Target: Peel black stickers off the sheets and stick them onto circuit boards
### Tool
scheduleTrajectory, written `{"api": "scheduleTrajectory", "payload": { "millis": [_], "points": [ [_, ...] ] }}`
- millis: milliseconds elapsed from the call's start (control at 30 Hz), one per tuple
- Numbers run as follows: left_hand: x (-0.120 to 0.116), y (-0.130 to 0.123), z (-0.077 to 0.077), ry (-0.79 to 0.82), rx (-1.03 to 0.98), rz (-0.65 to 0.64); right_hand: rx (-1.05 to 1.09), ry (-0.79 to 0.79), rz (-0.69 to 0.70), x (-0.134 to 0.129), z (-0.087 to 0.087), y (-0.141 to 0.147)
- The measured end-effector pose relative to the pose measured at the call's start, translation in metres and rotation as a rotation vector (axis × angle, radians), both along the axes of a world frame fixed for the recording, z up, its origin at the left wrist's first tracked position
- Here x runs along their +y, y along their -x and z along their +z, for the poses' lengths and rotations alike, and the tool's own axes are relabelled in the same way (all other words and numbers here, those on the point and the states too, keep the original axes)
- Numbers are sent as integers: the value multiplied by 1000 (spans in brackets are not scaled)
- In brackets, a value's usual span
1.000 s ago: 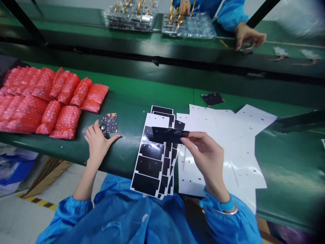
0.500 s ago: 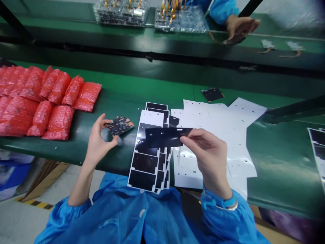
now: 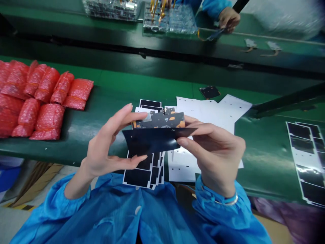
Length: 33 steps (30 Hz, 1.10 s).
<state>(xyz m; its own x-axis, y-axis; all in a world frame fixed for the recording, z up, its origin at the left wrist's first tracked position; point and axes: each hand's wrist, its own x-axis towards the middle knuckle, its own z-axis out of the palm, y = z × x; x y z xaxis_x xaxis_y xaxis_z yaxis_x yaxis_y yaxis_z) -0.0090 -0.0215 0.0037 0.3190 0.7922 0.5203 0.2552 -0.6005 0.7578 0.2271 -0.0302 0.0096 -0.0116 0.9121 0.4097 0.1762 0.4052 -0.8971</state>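
Note:
My left hand [image 3: 111, 142] grips a black circuit board [image 3: 162, 119] with copper-coloured patches, fingers at its far side and thumb near its lower edge. My right hand [image 3: 212, 145] pinches a black film sticker [image 3: 152, 139] by its right end. The film hangs in front of the board and covers its lower part; whether the two touch I cannot tell. Beneath them lies a fanned stack of white sheets with black stickers [image 3: 137, 177]. White backing sheets [image 3: 203, 108] with small holes spread out under and behind my right hand.
Red bubble-wrapped packs [image 3: 48, 122] fill the bench's left side. Another circuit board [image 3: 210, 92] lies behind the white sheets. More sticker sheets [image 3: 302, 159] lie at the right. Across the raised shelf, a co-worker's hand [image 3: 229, 19] holds something near clear trays [image 3: 170, 18].
My left hand has brought the board up and right, behind the film. My right hand keeps its pinch on the film, which now overlaps the board. The co-worker's hand has closed.

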Motion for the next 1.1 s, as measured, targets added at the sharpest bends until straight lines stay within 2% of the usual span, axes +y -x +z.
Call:
{"api": "scheduleTrajectory", "payload": {
  "millis": [133,300,1100],
  "points": [
    [0,0,0,29,-32,-31,-13,49,-34,-5,-1,-8],
    [4,1,-3,-44,-25,-118,18,37,-36,-7,1,-11],
    [8,3,-5,-100,-25,-153,132,142,19,-12,3,-15]
  ]
}}
